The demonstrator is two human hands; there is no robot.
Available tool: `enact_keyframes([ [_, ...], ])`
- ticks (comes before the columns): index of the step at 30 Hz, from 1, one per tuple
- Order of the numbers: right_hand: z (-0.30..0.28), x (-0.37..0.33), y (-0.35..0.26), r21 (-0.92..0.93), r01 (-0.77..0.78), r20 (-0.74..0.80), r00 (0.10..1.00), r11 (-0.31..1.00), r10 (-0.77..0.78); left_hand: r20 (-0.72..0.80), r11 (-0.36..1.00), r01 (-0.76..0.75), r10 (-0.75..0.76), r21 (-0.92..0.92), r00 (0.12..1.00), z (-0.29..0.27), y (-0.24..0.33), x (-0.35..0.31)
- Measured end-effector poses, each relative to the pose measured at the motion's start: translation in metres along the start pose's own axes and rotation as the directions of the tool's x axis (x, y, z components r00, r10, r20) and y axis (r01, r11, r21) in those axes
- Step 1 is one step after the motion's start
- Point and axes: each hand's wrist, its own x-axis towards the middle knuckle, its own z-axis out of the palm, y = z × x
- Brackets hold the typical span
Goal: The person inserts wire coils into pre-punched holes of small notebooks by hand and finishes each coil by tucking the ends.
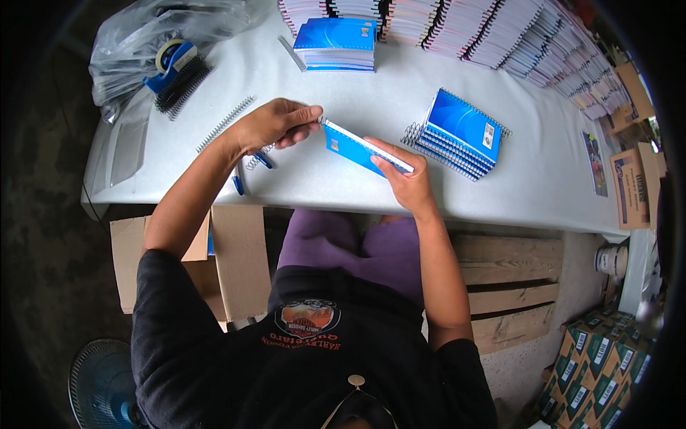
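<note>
A blue-covered notebook (350, 151) is tilted above the table, its punched edge along the upper side. My right hand (404, 175) grips its right end, thumb on the cover and fingers behind. At the notebook's upper left corner, my left hand (286, 123) pinches the end of a thin spiral coil (321, 121); most of this coil is hidden. Beneath my left wrist lies a blue-handled tool (263, 159), partly covered, with a loose coil beside it. Another long spiral coil (227, 121) rests just beyond my left forearm.
Coil-bound blue notebooks (464, 129) are stacked at right; unbound ones (336, 46) stand at the back. Long rows of paper blocks (457, 28) line the far edge. A tape dispenser (171, 63), black coils (182, 86) and clear plastic (121, 50) lie far left. An open carton (239, 264) sits below.
</note>
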Motion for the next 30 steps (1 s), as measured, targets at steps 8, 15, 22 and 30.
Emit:
enact_keyframes([
  [8, 0.001, -0.002, -0.002, -0.073, 0.049, -0.031, 0.998, 0.996, -0.051, 0.146, 0.368, -0.271, 0.334, 0.889, 0.931, 0.013, 0.021, -0.013],
  [15, 0.022, -0.030, -0.017, -0.216, 0.169, -0.178, 0.962, 0.962, -0.209, 0.000, 0.156, -0.195, 0.781, 0.968, 0.625, 0.079, -0.086, -0.014],
  [22, 0.038, -0.048, -0.026, -0.387, 0.327, -0.101, 0.914, 0.862, -0.392, -0.148, 0.208, -0.183, 0.943, 0.961, 0.297, 0.070, -0.065, -0.001],
  [30, 0.034, -0.050, -0.024, -0.397, 0.430, -0.017, 0.880, 0.811, -0.475, -0.034, 0.051, -0.292, 0.997, 0.955, 0.063, 0.087, -0.062, 0.001],
])
